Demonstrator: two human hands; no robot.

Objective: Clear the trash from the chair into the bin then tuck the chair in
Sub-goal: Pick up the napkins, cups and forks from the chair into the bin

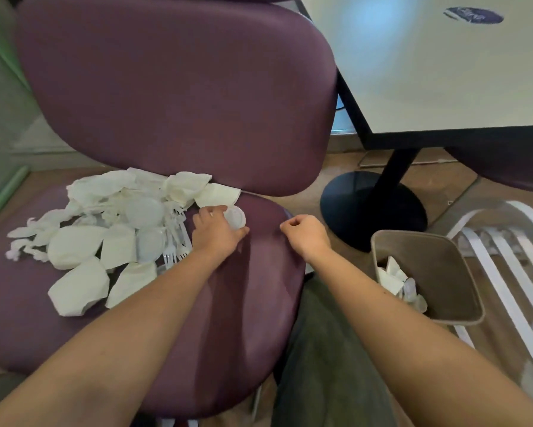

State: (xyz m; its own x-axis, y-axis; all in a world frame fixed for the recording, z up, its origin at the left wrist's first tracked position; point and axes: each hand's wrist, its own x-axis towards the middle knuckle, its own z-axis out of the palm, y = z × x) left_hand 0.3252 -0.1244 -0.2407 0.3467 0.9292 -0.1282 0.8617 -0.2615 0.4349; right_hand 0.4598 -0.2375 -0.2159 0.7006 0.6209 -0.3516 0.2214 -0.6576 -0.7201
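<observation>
A purple padded chair [259, 288] fills the left and middle, its backrest rising behind the seat. A pile of white trash [105, 229] covers the seat's left half: crumpled napkins, plastic lids, plastic forks. My left hand [216, 232] curls its fingers round a small clear plastic cup [236, 217] at the pile's right edge. Over the seat's bare right side hovers my right hand [305, 234], its fingers curled in and holding nothing. The taupe bin [456, 263] stands on the floor right of the chair, with some white trash lying in it.
A white table [444, 72] with a black edge stands at the upper right on a black pedestal base [370, 208]. Beside the bin on the far right is a white slatted frame [505, 266]. Another purple seat [512, 167] shows under the table.
</observation>
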